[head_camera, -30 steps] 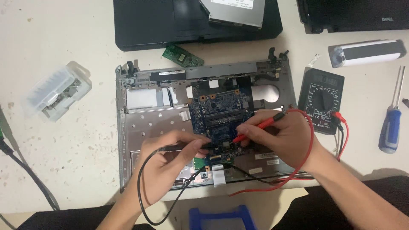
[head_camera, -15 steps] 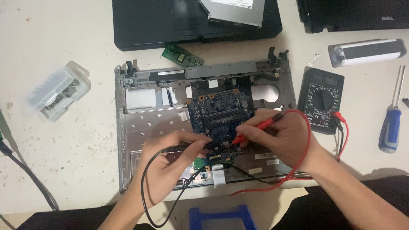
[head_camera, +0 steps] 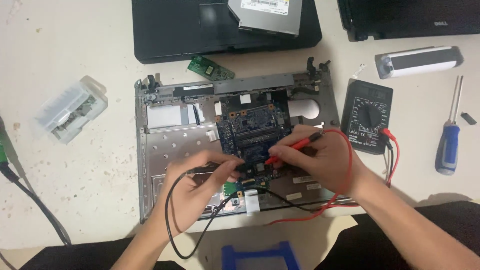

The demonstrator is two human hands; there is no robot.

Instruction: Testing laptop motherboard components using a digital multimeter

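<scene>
Right hand (head_camera: 320, 160): fingers pinched around a red probe (head_camera: 292, 147), held like a pen, its tip down on the blue circuit board (head_camera: 252, 135) near the board's lower edge. A red lead (head_camera: 347, 165) loops from the probe over the back of the hand and runs along the near edge of the tabletop.

Left hand (head_camera: 197, 187): fingers closed on a black probe (head_camera: 227, 167), its tip apparently touching the same board just left of the red tip; contact is hard to confirm behind the fingers. A black lead (head_camera: 170, 225) loops from it below the wrist.

Opened laptop base (head_camera: 175, 145): grey metal chassis, centre of the tabletop, carrying the circuit board in its middle; both hands rest over its near half.

Multimeter (head_camera: 367, 117): black, dial type, just beside the right edge of the chassis, with leads plugged into its lower right corner.

Screwdriver (head_camera: 447, 145): blue handle, near the right edge of the tabletop.

White oblong case (head_camera: 417, 61): beyond the multimeter, toward the far right corner.

Small green board (head_camera: 210, 68): loose, just beyond the chassis's far edge.

Black laptop panel (head_camera: 185, 30): far edge, centre, with a silver optical drive (head_camera: 267, 15) lying on it.

Clear plastic box (head_camera: 70, 109): left of the chassis, well apart.

Blue plastic item (head_camera: 260, 255): at the near edge, between the forearms.
</scene>
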